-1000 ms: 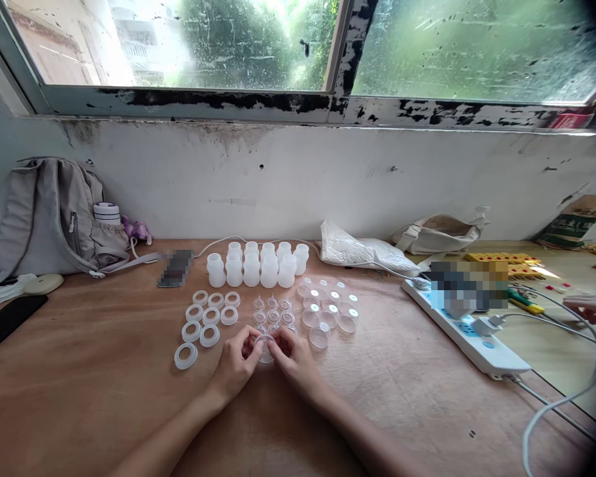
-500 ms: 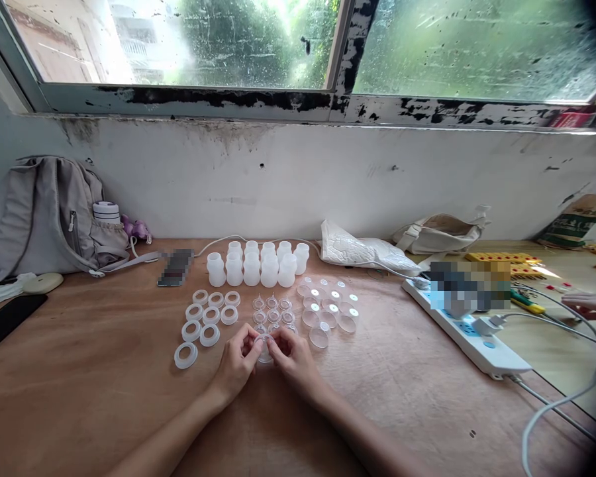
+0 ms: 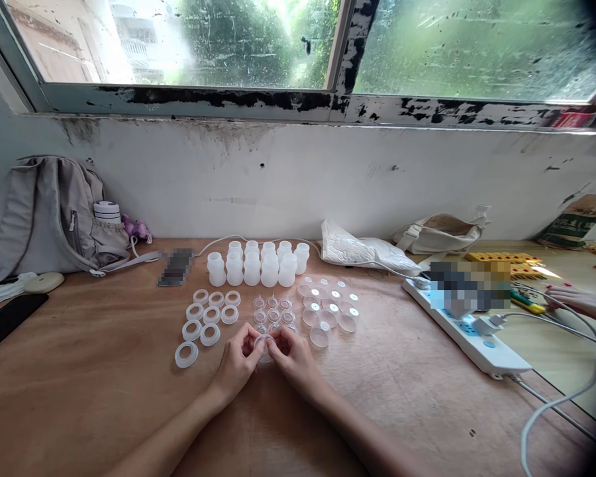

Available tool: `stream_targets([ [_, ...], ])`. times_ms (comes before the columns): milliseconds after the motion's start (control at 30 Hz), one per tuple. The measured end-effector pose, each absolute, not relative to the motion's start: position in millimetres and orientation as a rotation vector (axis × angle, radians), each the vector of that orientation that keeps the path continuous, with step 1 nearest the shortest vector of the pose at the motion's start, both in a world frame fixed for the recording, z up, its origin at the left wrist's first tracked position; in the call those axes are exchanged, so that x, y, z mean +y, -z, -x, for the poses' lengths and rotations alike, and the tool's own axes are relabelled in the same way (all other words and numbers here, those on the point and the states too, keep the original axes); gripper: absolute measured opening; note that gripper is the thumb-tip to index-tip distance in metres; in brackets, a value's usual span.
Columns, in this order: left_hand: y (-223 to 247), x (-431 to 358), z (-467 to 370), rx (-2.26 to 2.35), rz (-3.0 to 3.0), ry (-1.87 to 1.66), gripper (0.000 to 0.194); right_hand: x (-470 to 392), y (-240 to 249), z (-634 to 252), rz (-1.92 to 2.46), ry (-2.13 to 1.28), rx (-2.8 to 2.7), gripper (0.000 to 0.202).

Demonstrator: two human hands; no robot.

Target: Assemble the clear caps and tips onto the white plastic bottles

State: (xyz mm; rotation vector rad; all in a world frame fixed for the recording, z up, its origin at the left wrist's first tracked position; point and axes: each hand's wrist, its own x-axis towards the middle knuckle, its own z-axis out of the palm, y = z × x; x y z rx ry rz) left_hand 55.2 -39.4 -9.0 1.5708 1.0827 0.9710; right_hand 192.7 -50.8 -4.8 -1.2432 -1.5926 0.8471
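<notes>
My left hand [image 3: 239, 354] and my right hand [image 3: 291, 358] meet over the table, fingers closed in a pinch. Between them they grip a clear round plastic piece [image 3: 265, 354], its upper edge partly covered by the fingertips. Just beyond my fingers sit several clear nipple-shaped pieces [image 3: 273, 303] in rows. To the left lie several translucent white rings [image 3: 210, 335]. Clear domed caps [image 3: 329, 319], some with white dots on top, are grouped to the right. Behind these stand several white translucent bottles [image 3: 251, 268], upright and close together.
A phone [image 3: 175, 267] and a grey backpack [image 3: 54, 212] are at the back left. On the right, a white power strip [image 3: 467, 334] trails cables; past it another person's hand [image 3: 579, 303] is near yellow trays [image 3: 501, 258]. A white padded bag [image 3: 365, 250] lies by the wall.
My hands stay almost still around the clear piece. At the far right, the other person's hand has reached further left into view.
</notes>
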Motion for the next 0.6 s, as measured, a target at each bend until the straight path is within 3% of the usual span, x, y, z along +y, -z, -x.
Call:
stream_targets([
  [600,10.1,-40.2,-54.9,1.114,-1.617,-0.964,0.017,-49.6,7.5,-191.2,1.283,-0.801,-1.6,0.01],
])
